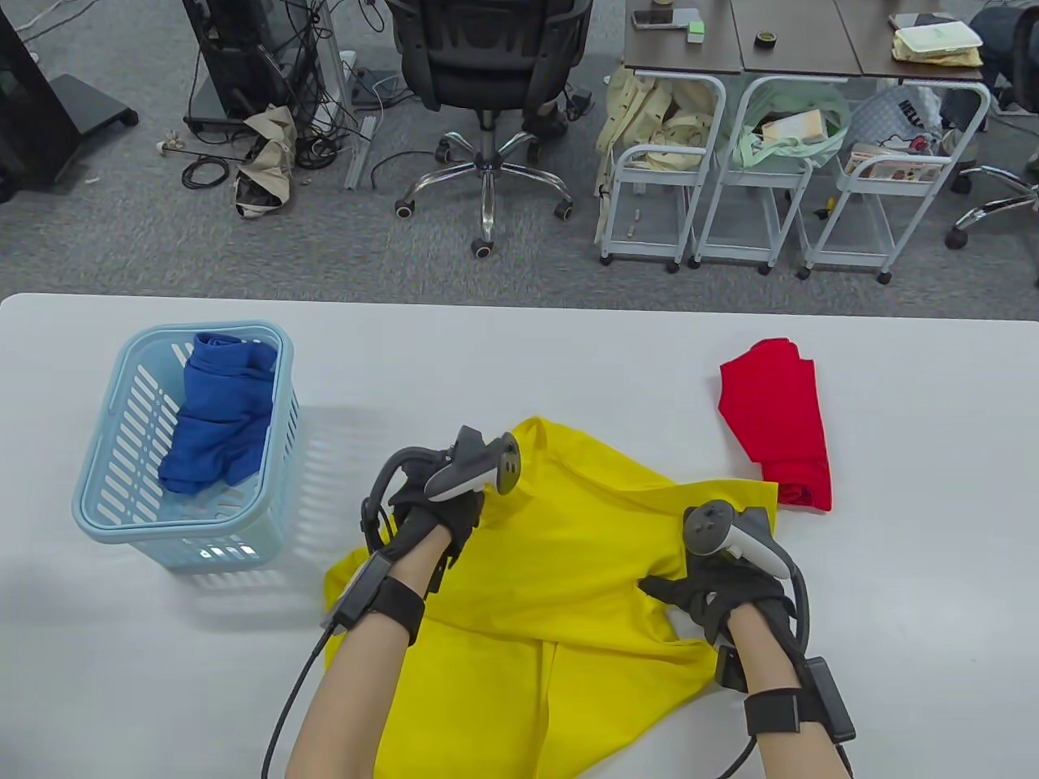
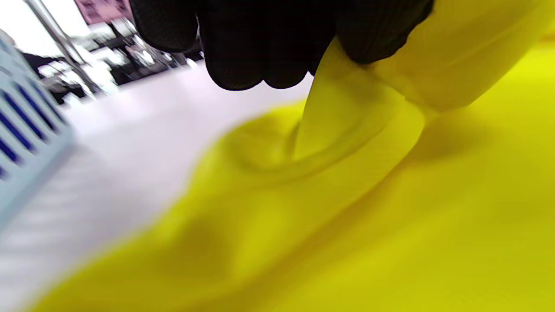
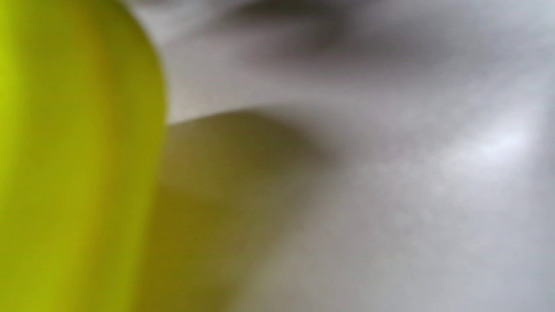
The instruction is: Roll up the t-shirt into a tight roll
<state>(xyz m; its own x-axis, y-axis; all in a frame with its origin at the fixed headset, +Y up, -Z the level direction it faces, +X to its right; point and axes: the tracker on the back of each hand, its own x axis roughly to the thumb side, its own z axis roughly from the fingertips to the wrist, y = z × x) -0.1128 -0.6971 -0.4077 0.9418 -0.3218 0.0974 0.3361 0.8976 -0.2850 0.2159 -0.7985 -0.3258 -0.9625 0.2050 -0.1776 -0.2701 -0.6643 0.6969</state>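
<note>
Left wrist view shows our left hand (image 2: 277,39) pinching the yellow t-shirt (image 1: 560,568) to straighten it; our right hand (image 1: 714,596) presses cloth near the table's front edge, its grip unclear.

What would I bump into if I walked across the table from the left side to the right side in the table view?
Light blue basket with a blue garment inside → left hand → yellow t-shirt → right hand → folded red garment.
</note>
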